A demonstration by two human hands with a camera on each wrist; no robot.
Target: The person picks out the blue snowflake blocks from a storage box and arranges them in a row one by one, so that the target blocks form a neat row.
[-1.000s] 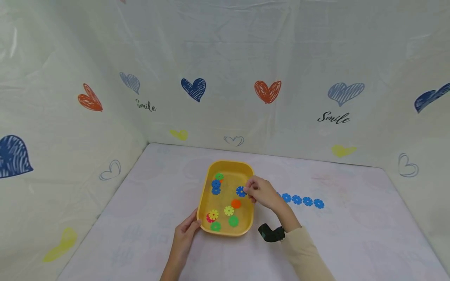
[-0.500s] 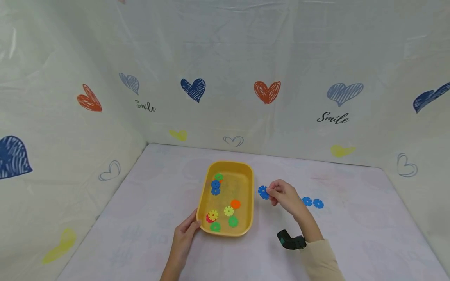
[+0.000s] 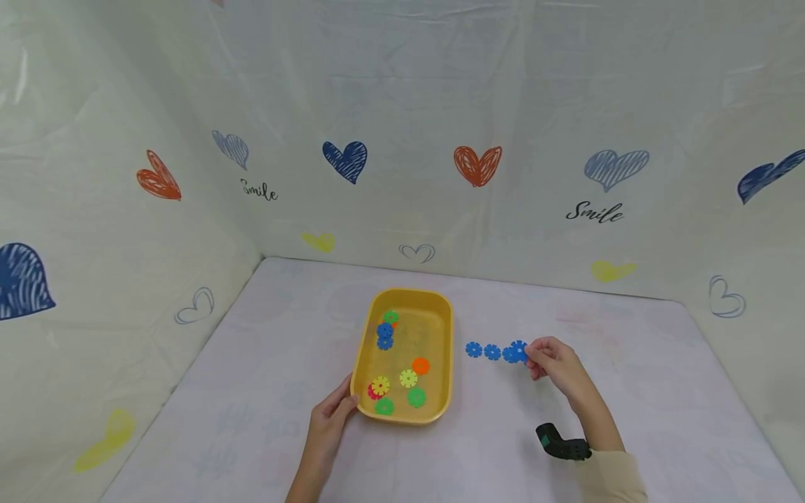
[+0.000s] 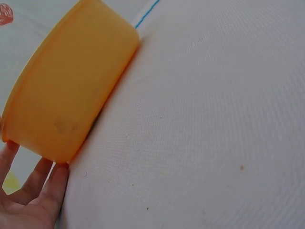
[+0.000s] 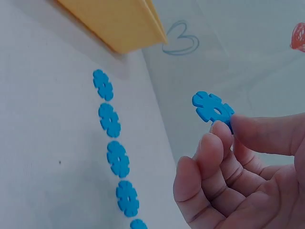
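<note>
My right hand point(image 3: 558, 362) pinches a blue snowflake disc point(image 5: 208, 108) between thumb and fingertips. It holds the disc raised over a row of blue discs point(image 3: 492, 352) on the table, overlapping part of the row in the head view. The right wrist view shows several row discs point(image 5: 118, 159) lying flat in a line. A yellow tray point(image 3: 444, 356) stands left of the row. At its near left corner my left hand point(image 3: 328, 418) grips it, thumb at the rim. In the left wrist view the fingers point(image 4: 34, 183) touch the outer wall of the tray point(image 4: 71, 81).
Inside the tray lie blue discs point(image 3: 385, 337), a green disc point(image 3: 417, 397), an orange disc point(image 3: 421, 366) and yellow discs point(image 3: 380, 385). A white cloth point(image 3: 251, 363) covers the table. Behind it hangs a sheet point(image 3: 402, 91) printed with hearts. A black strap mount point(image 3: 562, 445) sits on the right wrist.
My right hand has carried the blue disc out from over the tray, rightward above the row. The row's left discs have come into sight. My left hand stays at the tray corner.
</note>
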